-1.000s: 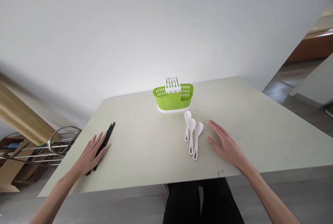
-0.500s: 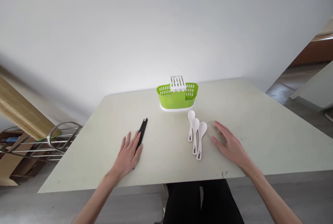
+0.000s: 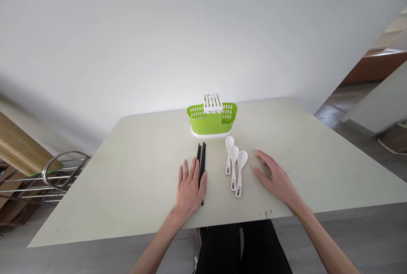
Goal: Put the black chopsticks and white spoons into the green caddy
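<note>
Several black chopsticks (image 3: pixel 202 159) lie side by side on the table, pointing away from me, in front of the basket. My left hand (image 3: pixel 190 187) rests flat over their near part, fingers stretched out, covering some of them. To their right are three white spoons (image 3: pixel 234 152), bowls pointing away and small printed marks on the handles. Just right of the spoons, my right hand (image 3: pixel 275 178) lies open at the table with nothing in it, thumb and fingers apart. Behind the chopsticks and spoons stands a green basket (image 3: pixel 208 126) with a white slotted rack (image 3: pixel 213 103) on top and a white base.
The pale table (image 3: pixel 143 172) reaches back to a white wall (image 3: pixel 159 40). On the floor at left is a metal rack (image 3: pixel 60 176) beside a tan board (image 3: pixel 22 144). Dark scuff marks (image 3: pixel 266 213) show near the front edge.
My left hand has moved right, and the chopsticks with it, from the left of the table to near the spoons; they now show as separate sticks. My right hand has stayed by the spoons.
</note>
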Demonstrator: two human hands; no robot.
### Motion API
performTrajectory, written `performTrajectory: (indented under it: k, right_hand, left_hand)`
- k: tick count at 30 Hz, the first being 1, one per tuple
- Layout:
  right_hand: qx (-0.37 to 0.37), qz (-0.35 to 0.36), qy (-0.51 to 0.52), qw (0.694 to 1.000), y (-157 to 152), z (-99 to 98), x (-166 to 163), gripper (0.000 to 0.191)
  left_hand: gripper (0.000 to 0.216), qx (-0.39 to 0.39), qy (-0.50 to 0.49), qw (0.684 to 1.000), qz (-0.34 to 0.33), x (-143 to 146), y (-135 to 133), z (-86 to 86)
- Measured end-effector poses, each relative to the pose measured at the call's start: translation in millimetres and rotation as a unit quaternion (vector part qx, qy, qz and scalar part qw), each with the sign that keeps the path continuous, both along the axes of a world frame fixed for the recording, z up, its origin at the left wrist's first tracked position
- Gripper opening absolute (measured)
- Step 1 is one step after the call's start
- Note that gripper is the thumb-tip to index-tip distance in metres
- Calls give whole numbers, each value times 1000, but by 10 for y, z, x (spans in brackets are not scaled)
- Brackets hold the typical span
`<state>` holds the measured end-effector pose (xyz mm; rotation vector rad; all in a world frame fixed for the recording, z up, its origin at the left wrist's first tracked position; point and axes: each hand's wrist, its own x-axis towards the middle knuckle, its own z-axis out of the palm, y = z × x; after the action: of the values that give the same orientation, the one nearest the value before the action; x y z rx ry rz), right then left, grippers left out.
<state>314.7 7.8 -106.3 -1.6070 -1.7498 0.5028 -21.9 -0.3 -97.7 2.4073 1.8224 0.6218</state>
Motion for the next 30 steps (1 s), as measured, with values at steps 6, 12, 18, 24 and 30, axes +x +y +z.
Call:
performTrajectory:
  k: [6,12,18,24,30]
  right_hand:
    - [-1,-3,-7,1000,-5,17,0,58]
    - [-8,-9,1,1000,-14,35,-18,58]
    - [-8,-16,3,1000,-1,24,-22,57]
    - [-15,-20,6,1000,4,8,-11,57]
    - [-16,-27,5,999,4,-12,-8,55]
  left_hand:
    - [61,-20,-33,999,-26,-260,81,101]
    - [63,16,-9,999,-32,-391,146,97]
    - [60,37,-11,999,-34,-399,149,62]
    - [56,39,-31,998,-40,-431,156,76]
    - [55,33,-24,998,-40,-406,131,95]
